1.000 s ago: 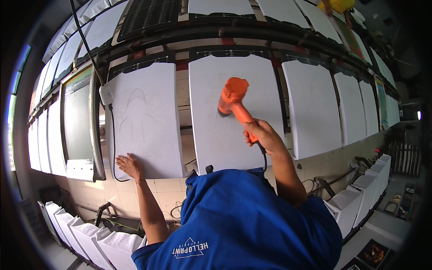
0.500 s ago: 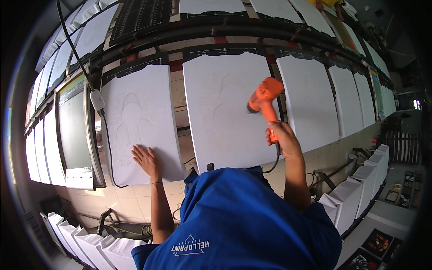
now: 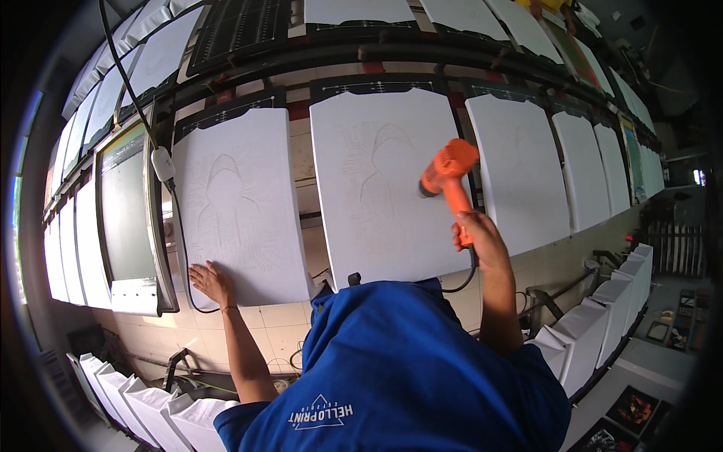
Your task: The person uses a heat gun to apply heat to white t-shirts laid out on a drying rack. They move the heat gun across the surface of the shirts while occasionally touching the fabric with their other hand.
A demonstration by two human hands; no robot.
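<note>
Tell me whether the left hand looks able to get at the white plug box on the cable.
Probably yes, with a stretch forward: the left hand looks open and empty, and nothing visible blocks the way to the white plug box.

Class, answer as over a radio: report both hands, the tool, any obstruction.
Right hand gripping orange heat gun, above middle white cloth. Left hand empty, at left cloth's lower-left corner. Black cable close to left hand, possible snag.
</note>
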